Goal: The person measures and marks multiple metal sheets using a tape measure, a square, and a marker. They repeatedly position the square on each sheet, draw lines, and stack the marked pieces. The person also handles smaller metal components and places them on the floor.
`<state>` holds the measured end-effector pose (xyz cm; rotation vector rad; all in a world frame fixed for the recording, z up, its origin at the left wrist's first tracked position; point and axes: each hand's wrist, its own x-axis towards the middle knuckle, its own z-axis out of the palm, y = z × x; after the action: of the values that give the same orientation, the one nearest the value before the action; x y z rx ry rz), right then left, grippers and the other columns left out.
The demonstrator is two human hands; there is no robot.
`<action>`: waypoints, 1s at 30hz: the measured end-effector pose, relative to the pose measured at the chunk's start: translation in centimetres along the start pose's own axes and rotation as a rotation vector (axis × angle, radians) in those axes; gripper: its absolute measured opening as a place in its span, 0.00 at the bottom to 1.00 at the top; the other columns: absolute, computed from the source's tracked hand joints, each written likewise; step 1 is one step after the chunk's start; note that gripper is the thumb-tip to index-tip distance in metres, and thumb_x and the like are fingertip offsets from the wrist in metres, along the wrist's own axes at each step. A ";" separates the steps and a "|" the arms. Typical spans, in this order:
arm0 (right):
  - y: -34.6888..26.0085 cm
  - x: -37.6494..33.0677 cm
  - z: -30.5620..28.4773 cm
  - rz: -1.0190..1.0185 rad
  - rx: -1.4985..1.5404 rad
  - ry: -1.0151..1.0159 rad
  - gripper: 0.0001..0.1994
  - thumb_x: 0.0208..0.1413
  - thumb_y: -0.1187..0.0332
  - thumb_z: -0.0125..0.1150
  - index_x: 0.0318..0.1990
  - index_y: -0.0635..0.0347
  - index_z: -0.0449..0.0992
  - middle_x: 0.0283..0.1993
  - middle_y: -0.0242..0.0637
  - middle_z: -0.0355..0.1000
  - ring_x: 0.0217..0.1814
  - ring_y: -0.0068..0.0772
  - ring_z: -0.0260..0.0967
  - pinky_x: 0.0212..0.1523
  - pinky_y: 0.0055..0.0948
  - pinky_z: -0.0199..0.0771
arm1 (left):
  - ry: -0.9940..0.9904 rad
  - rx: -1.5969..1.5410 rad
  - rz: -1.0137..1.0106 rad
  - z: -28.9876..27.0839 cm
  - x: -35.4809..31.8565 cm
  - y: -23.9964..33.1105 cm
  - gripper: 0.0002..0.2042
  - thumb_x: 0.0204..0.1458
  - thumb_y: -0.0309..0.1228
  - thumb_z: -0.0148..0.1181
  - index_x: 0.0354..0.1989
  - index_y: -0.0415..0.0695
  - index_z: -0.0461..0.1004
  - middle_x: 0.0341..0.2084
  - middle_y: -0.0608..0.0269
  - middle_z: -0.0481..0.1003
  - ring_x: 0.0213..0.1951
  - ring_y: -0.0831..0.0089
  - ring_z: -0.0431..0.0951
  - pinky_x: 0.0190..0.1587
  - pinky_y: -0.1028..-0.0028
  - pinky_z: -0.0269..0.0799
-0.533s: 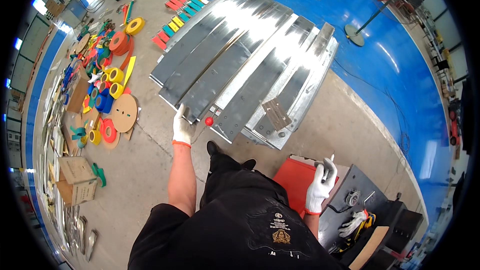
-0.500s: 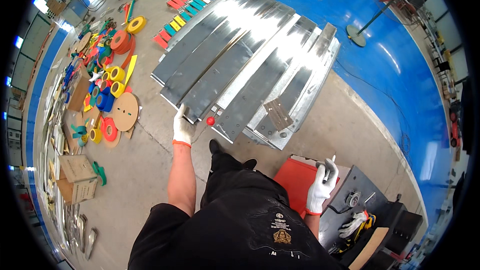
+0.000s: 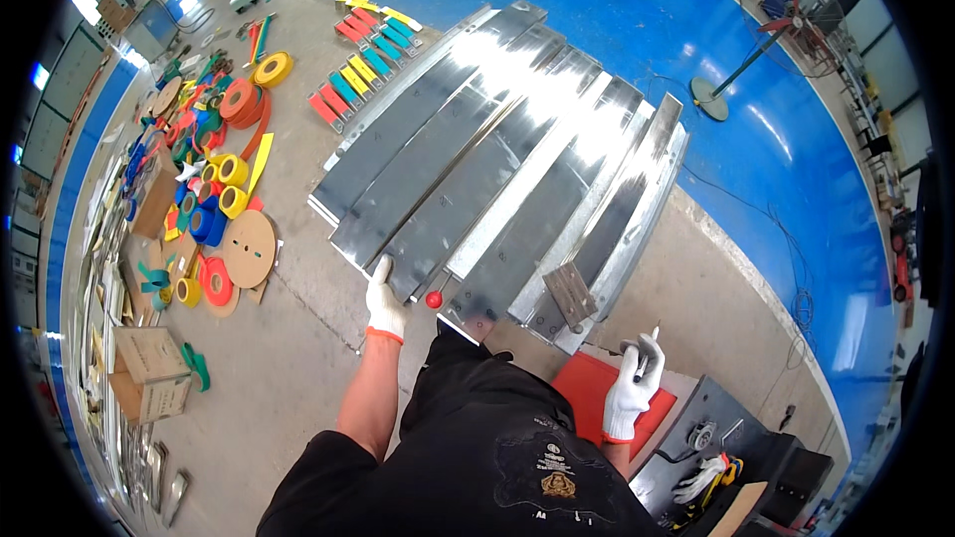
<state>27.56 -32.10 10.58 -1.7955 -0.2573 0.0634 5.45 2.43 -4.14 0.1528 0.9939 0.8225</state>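
My left hand [image 3: 386, 306], in a white glove with an orange cuff, grips the near edge of a long grey metal panel [image 3: 438, 224], thumb on top. The fingers under the edge are hidden. Similar panels lie side by side with it, some shiny and overlapping. A red ball [image 3: 434, 299] sits at the near edge, right of that hand. My right hand [image 3: 629, 400], gloved the same way, is closed round a marker pen [image 3: 641, 368], which points upward, apart from the panels. Near the right end of the panels rests a small brown plate [image 3: 569, 295].
Colored tape rolls [image 3: 232, 170] and a cardboard box [image 3: 150, 374] lie on the floor at left. Red, yellow and green strips [image 3: 343, 89] lie beyond the panels. A red board [image 3: 582, 383] and a dark metal bench [image 3: 701, 438] are at lower right; a fan [image 3: 708, 99] stands behind.
The panels now appear lower and nearer to my body, covering most of my shoes. My left hand keeps its hold on the panel edge; my right still holds the marker pen.
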 end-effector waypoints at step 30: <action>-0.4 -2.3 -0.9 -0.011 0.078 0.073 0.14 0.67 0.82 0.54 0.58 0.65 0.73 0.50 0.36 0.74 0.49 0.27 0.76 0.56 0.29 0.76 | -0.056 0.028 -0.093 1.2 0.9 -1.0 0.15 0.63 0.37 0.66 0.55 0.47 0.77 0.50 0.64 0.81 0.48 0.62 0.82 0.55 0.58 0.78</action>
<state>25.48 -33.36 10.97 -1.7146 -0.2100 0.0003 7.19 2.62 -4.52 0.1524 0.9530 0.7160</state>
